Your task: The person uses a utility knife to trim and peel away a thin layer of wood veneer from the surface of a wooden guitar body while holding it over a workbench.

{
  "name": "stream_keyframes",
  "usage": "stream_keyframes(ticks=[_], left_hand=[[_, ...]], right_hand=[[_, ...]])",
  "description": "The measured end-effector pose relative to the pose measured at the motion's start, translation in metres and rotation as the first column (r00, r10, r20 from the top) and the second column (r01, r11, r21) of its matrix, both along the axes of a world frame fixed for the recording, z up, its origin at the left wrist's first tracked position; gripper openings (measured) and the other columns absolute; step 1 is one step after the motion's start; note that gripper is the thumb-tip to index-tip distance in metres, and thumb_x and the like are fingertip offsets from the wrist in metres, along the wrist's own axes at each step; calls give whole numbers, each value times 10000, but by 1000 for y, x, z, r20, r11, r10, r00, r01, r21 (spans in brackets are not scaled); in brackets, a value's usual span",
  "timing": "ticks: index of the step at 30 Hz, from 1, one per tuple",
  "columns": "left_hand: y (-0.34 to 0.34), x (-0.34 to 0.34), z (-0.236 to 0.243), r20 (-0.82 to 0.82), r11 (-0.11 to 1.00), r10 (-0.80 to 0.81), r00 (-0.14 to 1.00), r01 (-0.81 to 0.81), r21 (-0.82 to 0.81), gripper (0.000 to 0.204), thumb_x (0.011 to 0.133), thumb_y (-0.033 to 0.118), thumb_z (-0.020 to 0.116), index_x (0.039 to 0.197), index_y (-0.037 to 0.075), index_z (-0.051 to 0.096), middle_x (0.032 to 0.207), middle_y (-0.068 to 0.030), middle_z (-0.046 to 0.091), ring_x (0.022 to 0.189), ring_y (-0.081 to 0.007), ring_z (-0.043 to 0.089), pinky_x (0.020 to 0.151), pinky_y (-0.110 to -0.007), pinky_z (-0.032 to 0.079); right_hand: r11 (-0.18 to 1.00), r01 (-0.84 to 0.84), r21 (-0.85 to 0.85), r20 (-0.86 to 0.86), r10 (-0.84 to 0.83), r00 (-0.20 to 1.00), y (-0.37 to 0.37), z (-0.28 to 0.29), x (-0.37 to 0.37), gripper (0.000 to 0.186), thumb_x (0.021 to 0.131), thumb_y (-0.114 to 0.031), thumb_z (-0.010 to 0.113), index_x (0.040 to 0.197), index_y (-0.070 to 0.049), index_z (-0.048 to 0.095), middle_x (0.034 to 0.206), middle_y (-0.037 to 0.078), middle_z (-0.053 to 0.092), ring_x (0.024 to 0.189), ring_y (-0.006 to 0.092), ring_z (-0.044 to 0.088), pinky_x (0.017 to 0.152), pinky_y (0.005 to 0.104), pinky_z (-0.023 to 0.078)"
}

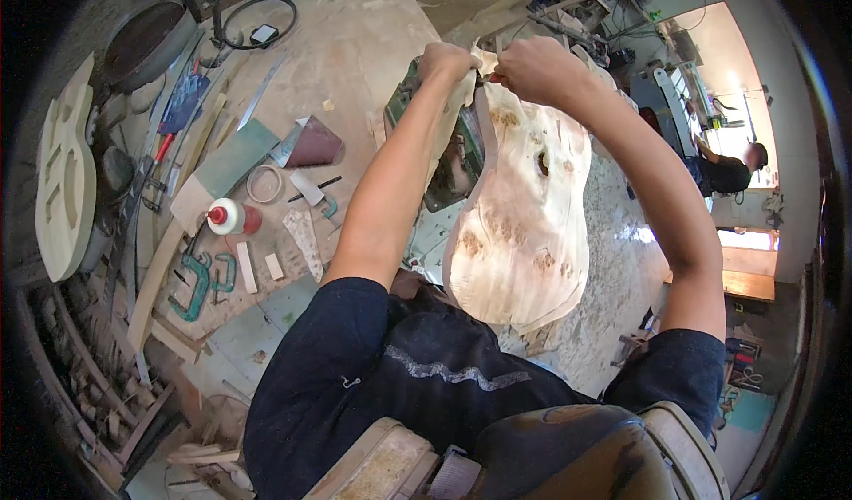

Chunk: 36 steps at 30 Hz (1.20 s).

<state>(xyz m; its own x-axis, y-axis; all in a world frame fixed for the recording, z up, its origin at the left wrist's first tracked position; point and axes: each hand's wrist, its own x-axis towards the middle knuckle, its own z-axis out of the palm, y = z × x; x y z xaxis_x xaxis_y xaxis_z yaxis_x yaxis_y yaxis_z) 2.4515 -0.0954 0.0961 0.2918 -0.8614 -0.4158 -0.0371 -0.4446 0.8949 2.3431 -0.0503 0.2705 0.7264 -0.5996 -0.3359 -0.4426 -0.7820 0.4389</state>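
Note:
A pale wooden guitar body (524, 207) with brown burl figure and a small dark hole stretches away from my chest. Its waisted outline shows clearly, and a dark green metal vise (457, 167) stands against its left side. At the far end of the body, my left hand (448, 62) is closed, its fingertips by a ragged pale edge of wood. Close by on the right, my right hand (543, 70) is closed too, with a small reddish bit showing at its fingers. What either hand grips is too small and hidden to name.
On the workbench (355, 12) to the left lie a glue bottle (232, 217) with a red cap, green C-clamps (191, 289), a tape roll (264, 183) and wood strips. Another guitar body (67, 176) with cut-out cavities stands far left. A person (729, 170) is at the far right.

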Motion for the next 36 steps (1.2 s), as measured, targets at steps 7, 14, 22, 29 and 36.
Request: stream_keyframes(ticks=[7,14,22,29,36], left_hand=[[6,-4,2,-2,997,-16,1000,16,-70,330,635,288,898,908,123,813,986,-99,775,948,-262,736,879,-380,563],[7,-1,4,-34,1000,-18,999,19,9,317,644,283,888,906,122,812,985,-98,774,947,-260,736,875,-370,563],[2,-1,-5,-60,996,24,998,-29,-88,307,660,184,865,931,57,794,934,-108,764,809,-232,710,733,-380,554],[7,-9,0,23,999,-2,1000,3,-47,357,664,218,859,959,35,779,951,-129,762,834,-255,724,765,-396,564],[7,1,10,-87,999,-7,996,11,45,450,639,282,860,1001,29,773,1122,-172,739,1048,-299,718,921,-379,565]], right_hand=[[999,46,-21,-59,-47,997,-11,-1,-3,301,910,-317,691,844,-30,754,867,194,732,837,364,727,699,457,581],[980,193,43,-80,-190,979,-20,19,9,373,891,-385,716,904,-15,755,941,207,733,885,397,714,738,477,573],[982,142,126,-58,-135,989,-42,19,8,472,927,-455,670,797,-7,739,747,239,664,736,444,647,663,503,511],[991,17,135,24,-21,999,-56,8,-2,448,910,-449,691,810,-17,750,751,241,667,758,452,650,669,506,513],[992,102,68,-51,-98,994,-49,7,5,477,891,-466,699,829,5,743,809,228,706,814,425,689,719,494,546]])
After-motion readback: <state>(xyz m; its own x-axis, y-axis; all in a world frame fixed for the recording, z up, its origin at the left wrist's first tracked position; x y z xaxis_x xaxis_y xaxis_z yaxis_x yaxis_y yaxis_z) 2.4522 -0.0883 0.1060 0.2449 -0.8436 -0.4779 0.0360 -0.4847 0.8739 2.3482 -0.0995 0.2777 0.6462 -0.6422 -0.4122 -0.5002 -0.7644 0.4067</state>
